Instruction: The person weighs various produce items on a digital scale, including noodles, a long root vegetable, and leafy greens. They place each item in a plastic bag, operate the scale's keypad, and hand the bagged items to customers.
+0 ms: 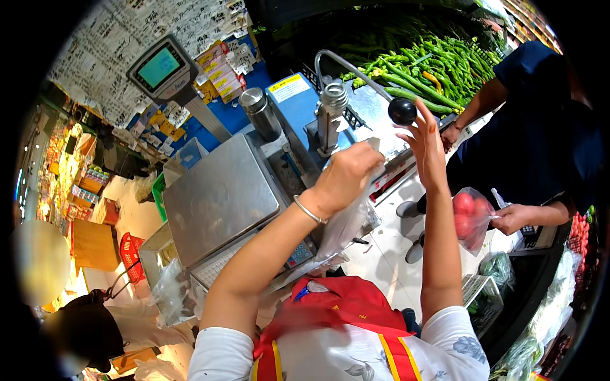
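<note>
My left hand (350, 166), with a bangle at the wrist, is closed on the gathered neck of a clear plastic bag (340, 228). The bag hangs below the fist, and its contents cannot be made out. Just beyond the fist stands a bag-sealing press with a coil spring (332, 97). Its curved metal lever (355, 71) ends in a black ball knob (402, 111). My right hand (426, 147) is raised at the knob, fingers apart, fingertips against its right side. To the left is a weighing scale with a steel platter (221, 200).
The scale's display (159, 66) rises on a post beside a steel canister (259, 114). Green peppers (438, 71) are heaped at the back. At right, a person in dark clothes (519, 138) holds a bag of tomatoes (469, 219). Another person (90, 328) is at lower left.
</note>
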`<state>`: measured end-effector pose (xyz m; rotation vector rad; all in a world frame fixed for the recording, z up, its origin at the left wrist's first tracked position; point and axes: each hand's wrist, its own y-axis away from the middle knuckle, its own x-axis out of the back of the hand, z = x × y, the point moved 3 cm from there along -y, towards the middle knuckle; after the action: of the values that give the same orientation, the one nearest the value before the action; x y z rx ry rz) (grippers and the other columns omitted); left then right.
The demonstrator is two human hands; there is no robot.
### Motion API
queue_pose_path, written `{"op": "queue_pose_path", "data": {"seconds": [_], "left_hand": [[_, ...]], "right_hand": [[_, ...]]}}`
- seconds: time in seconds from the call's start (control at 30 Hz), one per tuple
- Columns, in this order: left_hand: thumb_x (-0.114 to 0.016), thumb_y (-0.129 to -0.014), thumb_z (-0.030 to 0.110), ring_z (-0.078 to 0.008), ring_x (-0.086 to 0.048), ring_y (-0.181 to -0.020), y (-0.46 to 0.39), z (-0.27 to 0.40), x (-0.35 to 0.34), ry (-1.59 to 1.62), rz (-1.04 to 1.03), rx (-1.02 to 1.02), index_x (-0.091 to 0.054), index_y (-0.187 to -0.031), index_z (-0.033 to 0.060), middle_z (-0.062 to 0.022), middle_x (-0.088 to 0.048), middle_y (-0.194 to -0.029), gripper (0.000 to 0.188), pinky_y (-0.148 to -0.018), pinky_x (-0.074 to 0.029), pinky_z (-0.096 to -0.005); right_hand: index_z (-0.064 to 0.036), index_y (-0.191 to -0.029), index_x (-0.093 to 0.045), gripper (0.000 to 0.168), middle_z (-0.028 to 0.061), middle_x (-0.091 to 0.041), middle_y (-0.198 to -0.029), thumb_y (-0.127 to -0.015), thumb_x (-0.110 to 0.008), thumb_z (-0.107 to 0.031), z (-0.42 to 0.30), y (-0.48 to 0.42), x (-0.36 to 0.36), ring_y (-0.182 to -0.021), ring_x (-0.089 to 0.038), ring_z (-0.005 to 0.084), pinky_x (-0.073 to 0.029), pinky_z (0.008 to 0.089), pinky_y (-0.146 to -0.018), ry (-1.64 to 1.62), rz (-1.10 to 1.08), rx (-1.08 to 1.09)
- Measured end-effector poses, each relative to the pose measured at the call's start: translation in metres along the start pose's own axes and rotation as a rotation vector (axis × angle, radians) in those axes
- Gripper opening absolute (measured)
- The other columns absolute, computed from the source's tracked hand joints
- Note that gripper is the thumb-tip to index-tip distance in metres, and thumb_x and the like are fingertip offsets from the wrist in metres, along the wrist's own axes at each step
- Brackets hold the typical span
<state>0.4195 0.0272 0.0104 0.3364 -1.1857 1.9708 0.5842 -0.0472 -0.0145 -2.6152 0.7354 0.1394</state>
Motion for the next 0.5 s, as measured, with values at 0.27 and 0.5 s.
{"op": "queue_pose_path", "data": {"seconds": [0.27,0.5], "left_hand": [[-0.057,-0.066,-0.002,-0.0292,-0.057,-0.077,0.053,0.068,0.029,0.180,0.122,-0.220,-0.056,-0.090,0.0020,-0.0125,-0.053,-0.085,0.024,-0.065,-0.048,-0.0333],[-0.058,-0.072,-0.004,-0.0128,-0.057,-0.061,0.136,0.120,0.128,0.375,0.372,0.013,-0.059,-0.085,0.0011,-0.0080,-0.054,-0.083,0.014,-0.050,-0.047,-0.0219]], "right_hand": [[-0.007,-0.127,-0.040,0.052,0.0067,-0.045,-0.126,-0.089,-0.044,-0.043,0.163,0.221,0.044,-0.116,-0.043,0.0188,-0.040,0.0358,-0.092,-0.399,0.089,-0.936],[-0.008,-0.129,-0.038,0.055,0.0065,-0.040,-0.131,-0.084,-0.052,-0.036,0.075,0.272,-0.087,-0.118,-0.042,0.0204,-0.038,0.0347,-0.096,-0.476,-0.167,-1.122]]}}
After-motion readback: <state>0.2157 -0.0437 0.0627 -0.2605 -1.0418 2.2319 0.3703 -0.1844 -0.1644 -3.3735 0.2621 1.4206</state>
